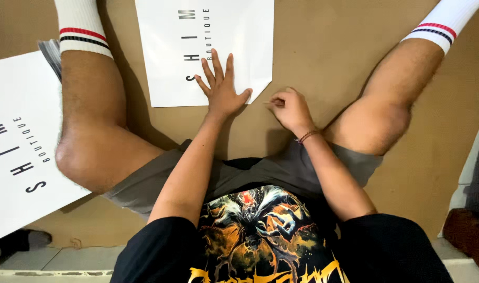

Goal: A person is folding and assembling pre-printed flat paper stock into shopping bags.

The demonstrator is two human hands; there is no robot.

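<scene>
A flat white paper bag (239,31) with dark lettering lies on the brown cardboard between my spread legs. My left hand (221,86) presses flat on its near right part, fingers apart. My right hand (291,109) sits just right of the bag's folded near corner (261,90), its fingers curled and pinching at that corner edge. A beaded band circles my right wrist.
A stack of similar white bags (19,141) lies at the left beside my left knee (87,152). My right knee (381,120) is bent at the right. Brown cardboard (323,42) covers the floor; pale tiles (56,259) show at the near edge.
</scene>
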